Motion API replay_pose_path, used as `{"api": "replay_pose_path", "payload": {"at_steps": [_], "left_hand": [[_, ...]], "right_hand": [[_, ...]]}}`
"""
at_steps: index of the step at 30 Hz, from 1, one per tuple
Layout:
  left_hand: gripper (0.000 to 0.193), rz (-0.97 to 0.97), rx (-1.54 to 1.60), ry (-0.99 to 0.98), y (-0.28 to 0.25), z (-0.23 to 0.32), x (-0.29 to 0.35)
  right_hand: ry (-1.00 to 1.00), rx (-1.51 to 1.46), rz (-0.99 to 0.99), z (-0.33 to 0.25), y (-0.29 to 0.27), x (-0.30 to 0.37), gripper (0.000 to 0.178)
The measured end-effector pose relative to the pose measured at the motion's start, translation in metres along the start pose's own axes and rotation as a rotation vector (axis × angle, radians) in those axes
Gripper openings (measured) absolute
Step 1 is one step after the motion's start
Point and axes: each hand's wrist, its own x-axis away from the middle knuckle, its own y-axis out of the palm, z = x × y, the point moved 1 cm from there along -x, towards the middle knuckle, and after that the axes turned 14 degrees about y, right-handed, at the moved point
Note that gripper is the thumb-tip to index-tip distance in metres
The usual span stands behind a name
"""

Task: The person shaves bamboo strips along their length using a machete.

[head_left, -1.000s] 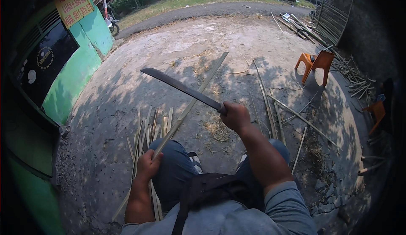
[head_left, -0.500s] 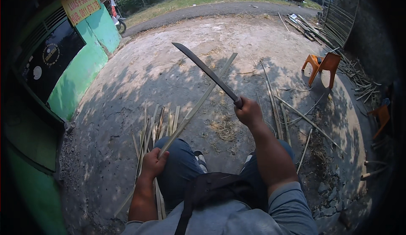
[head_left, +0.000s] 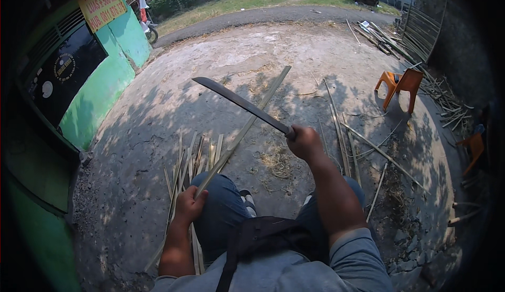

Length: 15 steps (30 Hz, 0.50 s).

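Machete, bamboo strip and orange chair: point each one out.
machete [head_left: 239, 103], head view, middle of the dark blade.
bamboo strip [head_left: 247, 127], head view, midway along its length, below the blade.
orange chair [head_left: 407, 80], head view, on its backrest.

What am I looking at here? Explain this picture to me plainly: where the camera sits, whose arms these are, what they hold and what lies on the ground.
The camera sits on a person's head and looks down, so the arms coming in from the bottom are that person's own. The wide lens bends straight edges near the rim. The person is seated outdoors on a concrete yard. The right hand grips a long dark machete, raised with its blade pointing up and left. The left hand holds one long bamboo strip that slants away over the knee. More bamboo strips lie beside the left leg, others to the right. An orange plastic chair stands farther off.
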Motion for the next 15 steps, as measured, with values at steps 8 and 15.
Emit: {"api": "replay_pose_path", "payload": {"at_steps": [8, 15], "left_hand": [[0.054, -0.056, -0.010, -0.030, -0.001, 0.002, -0.005], [0.051, -0.007, -0.027, 0.031, 0.000, -0.011, 0.006]], "right_hand": [[-0.107, 0.057, -0.163, -0.016, 0.004, 0.025, 0.018], [-0.310, 0.195, -0.178, -0.030, 0.014, 0.025, 0.022]]}}
